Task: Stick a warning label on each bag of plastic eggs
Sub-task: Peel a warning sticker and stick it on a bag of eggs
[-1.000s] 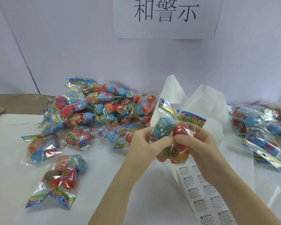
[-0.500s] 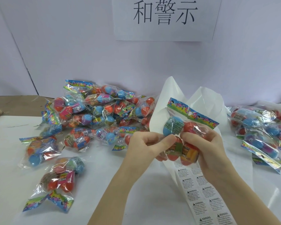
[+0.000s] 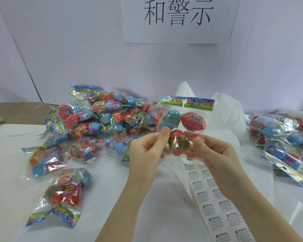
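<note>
A clear bag of plastic eggs (image 3: 183,126) is held upright in the air above a white table (image 3: 112,198), in the middle of the view, with both hands gripping its lower half. A second ago the bag sat tilted and bunched between the hands; now it has been turned and raised so its flat face points toward the camera and its colourful paper header strip (image 3: 185,103) runs level across the top. In my judgement this means the bag is being checked or smoothed, either just after a label went on or to ready the surface for one; no white warning label is clearly visible on it from here. The bag is thin, crinkly see-through film holding a blue egg and red-orange eggs, each with a printed band. The left hand (image 3: 145,154) pinches the film at the bag's lower left between thumb and curled fingers. The right hand (image 3: 215,154) curls around the lower right, thumb pressed on the front. Just below the hands lies a sheet of warning labels (image 3: 219,206) in two columns on white backing paper (image 3: 224,117). To the left is a large pile of bags (image 3: 101,119), with a few loose ones nearer. To the right is a smaller pile of bags (image 3: 280,140).
</note>
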Demonstrator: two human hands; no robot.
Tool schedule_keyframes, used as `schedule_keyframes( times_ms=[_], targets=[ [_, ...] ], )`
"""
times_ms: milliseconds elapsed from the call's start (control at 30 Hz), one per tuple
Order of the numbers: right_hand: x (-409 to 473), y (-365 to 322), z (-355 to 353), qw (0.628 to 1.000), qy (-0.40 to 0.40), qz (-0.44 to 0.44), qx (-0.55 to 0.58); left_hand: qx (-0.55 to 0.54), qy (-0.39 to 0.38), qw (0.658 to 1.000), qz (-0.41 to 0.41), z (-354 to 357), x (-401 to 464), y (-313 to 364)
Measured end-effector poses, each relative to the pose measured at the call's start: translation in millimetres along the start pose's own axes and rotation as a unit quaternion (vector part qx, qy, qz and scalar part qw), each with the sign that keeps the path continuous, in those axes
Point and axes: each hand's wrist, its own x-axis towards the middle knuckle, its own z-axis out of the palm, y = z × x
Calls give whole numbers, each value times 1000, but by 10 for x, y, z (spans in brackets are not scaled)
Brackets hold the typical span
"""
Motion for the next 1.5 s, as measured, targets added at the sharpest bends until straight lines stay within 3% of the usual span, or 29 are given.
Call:
schedule_keyframes(
  times_ms=[400,733,900,1067,1500],
  targets=[
    [-24,-13,34,999,-4,-32,-18,8,-76,995,-68,24,-23,66],
    [-24,-15,45,999,26,-17,-26,-33,-88,991,-95,4,5,32],
    [-31,-41,55,1000,10,-16,-11,-66,-61,991,-99,0,1,41],
    [-25,-46,60,990,112,-84,-29,-83,16,993,-82,-8,22,33],
    [-17,-55,52,987,142,-75,-24,-84,8,994,-63,7,-1,53]
  ],
)
